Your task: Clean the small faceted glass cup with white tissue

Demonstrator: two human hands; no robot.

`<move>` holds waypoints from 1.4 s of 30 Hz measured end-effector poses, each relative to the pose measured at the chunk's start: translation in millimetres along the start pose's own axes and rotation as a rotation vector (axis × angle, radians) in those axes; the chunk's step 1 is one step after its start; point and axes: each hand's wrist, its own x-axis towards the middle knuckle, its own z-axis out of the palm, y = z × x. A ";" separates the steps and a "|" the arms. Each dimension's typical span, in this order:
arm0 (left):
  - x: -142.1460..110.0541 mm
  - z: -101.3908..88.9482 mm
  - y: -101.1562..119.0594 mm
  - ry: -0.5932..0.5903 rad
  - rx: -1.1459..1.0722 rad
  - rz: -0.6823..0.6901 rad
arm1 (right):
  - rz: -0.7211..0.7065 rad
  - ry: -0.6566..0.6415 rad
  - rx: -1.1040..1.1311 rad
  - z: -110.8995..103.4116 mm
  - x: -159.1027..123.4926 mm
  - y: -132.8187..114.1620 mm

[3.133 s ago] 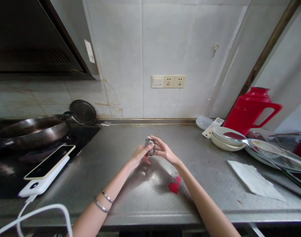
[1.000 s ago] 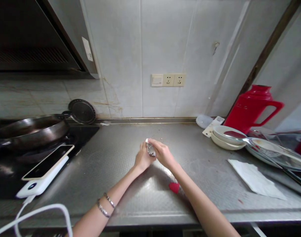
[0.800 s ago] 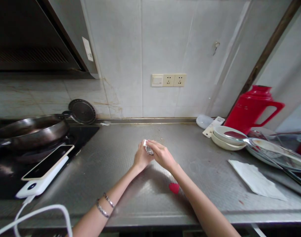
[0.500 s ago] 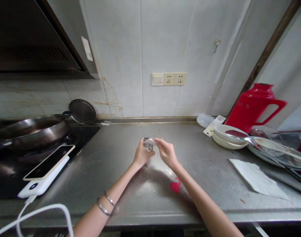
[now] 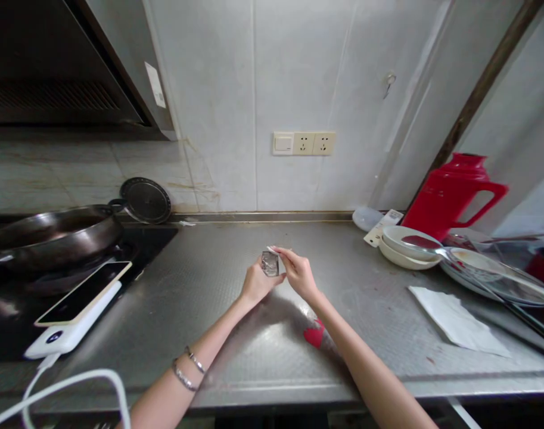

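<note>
the left hand [image 5: 257, 283] is clamped round a small clear container [image 5: 270, 266] over the bench [image 5: 200, 280]; a white piece [image 5: 272, 249] at its rim is pinched by the right hand [image 5: 301, 275]. the container is best steadied without squeezing. a red patch [image 5: 313, 337] is seen beside the right forearm [image 5: 365, 357]; stacked bowls [image 5: 408, 258] are set well apart.

Soft, rather dim, cool grey light fills the kitchen; its source cannot be told. The far tiled wall [image 5: 218, 89] looks pale, while the range hood [image 5: 52, 65] at far left sinks almost to black. On the steel worktop [image 5: 209, 256] a whitish glare lies in the near middle, with diffuse shadow beside it. The pan [image 5: 61, 241] at left carries a dull sheen. Wide-angle distortion makes the red flask [image 5: 445, 199] at right lean. At the left hand [image 5: 255, 284] and right hand [image 5: 301, 275], the small shiny object [image 5: 270, 264] and white piece [image 5: 272, 249] are too small for fine detail.
</note>
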 end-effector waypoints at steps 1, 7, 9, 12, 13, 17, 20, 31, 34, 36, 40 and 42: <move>0.3 -0.3 0.2 -0.002 -0.003 -0.012 | -0.008 -0.004 -0.004 0.0 -0.5 -1.8; 3.2 -5.0 3.5 0.003 0.018 -0.071 | -0.032 -0.012 0.036 -1.5 -1.5 -12.4; 4.1 -6.4 5.2 0.018 0.035 -0.074 | 0.007 0.013 0.056 -3.8 0.1 -13.4; 3.3 -6.2 7.4 0.016 0.050 -0.085 | 0.092 0.154 0.033 -8.6 3.9 -10.3; 2.2 -5.4 8.1 0.009 0.058 -0.079 | 0.104 0.204 0.005 -10.0 5.0 -8.4; -4.6 -0.5 11.6 -0.029 0.114 -0.003 | 0.045 0.197 -0.105 -10.5 5.9 -1.9; -7.6 0.9 14.9 -0.063 0.148 -0.007 | -0.025 0.026 -0.099 -6.3 3.0 -0.2; -1.5 -6.1 14.3 -0.033 0.139 -0.029 | -0.297 -0.073 -0.161 0.5 -4.8 0.9; 0.7 -7.6 10.6 -0.048 0.118 -0.020 | -0.313 -0.082 -0.150 0.2 -6.0 -3.1; 2.5 -9.3 9.6 -0.051 0.121 -0.029 | -0.273 -0.083 -0.112 -0.5 -6.3 -7.9; 4.1 -11.5 11.0 -0.045 0.116 -0.074 | -0.066 0.062 -0.047 -5.2 -2.9 -14.3; 2.8 -10.9 12.4 -0.038 0.109 -0.062 | 0.053 0.202 -0.044 -9.4 0.8 -12.1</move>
